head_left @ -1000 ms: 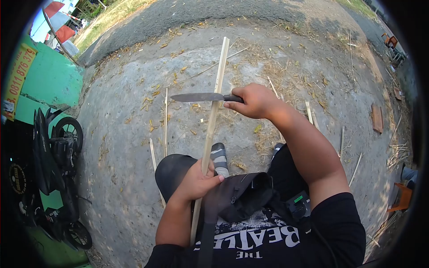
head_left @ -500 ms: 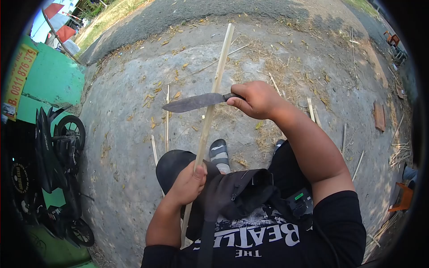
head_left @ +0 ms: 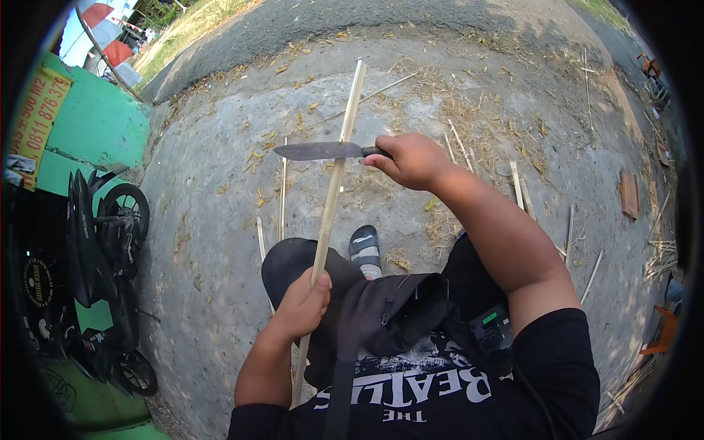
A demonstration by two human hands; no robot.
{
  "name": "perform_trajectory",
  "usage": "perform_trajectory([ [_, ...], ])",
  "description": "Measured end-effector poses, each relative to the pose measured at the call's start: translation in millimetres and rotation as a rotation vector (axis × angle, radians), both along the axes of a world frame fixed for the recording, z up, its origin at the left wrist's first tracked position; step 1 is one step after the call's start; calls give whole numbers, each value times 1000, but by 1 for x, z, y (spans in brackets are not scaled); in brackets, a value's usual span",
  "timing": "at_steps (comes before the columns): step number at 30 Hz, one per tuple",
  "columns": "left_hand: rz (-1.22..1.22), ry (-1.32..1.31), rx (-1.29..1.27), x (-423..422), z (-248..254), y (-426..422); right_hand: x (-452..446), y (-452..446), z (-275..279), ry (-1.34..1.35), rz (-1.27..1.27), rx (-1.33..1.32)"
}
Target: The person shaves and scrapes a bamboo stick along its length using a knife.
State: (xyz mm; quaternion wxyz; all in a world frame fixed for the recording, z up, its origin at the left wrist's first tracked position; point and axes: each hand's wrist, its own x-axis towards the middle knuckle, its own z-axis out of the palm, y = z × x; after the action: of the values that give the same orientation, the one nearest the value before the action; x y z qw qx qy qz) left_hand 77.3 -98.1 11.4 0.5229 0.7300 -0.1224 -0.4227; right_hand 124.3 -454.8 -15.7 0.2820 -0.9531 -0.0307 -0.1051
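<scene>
A long pale wooden strip (head_left: 330,198) slants up and away from my lap. My left hand (head_left: 303,302) is closed around its lower part, above my left knee. In my right hand (head_left: 411,161) is the dark handle of a knife (head_left: 317,151), gripped in a fist. The broad blade points left and lies across the upper part of the strip, touching or just over it; which of these I cannot tell. The strip's far end sticks out beyond the blade.
A motorcycle (head_left: 88,249) stands by the green wall (head_left: 103,125) at left. Thin strips (head_left: 284,191) and dry leaves lie on the concrete ground (head_left: 213,293). A brick-coloured block (head_left: 629,194) and an orange object (head_left: 664,330) are at right. My sandalled foot (head_left: 365,248) is below the strip.
Over the last second the knife slid down the strip and then back up it, its blade tilting and levelling again. My left hand moved a little left and down with the strip. The view shifted slightly.
</scene>
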Motion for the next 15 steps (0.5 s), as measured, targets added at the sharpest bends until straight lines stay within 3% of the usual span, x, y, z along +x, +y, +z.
perform_trajectory([
  [6, 58, 75, -65, -4, -1, 6, -11, 14, 9, -122, 108, 103],
  [10, 58, 154, -101, -7, 3, 6, -7, -4, 11, -8, 152, 164],
  [14, 80, 218, -82, -3, 3, 2, -3, 0, -12, 131, 225, 646],
  [15, 82, 241, -81, -3, 3, 1, -7, -2, 0, 174, 216, 473],
])
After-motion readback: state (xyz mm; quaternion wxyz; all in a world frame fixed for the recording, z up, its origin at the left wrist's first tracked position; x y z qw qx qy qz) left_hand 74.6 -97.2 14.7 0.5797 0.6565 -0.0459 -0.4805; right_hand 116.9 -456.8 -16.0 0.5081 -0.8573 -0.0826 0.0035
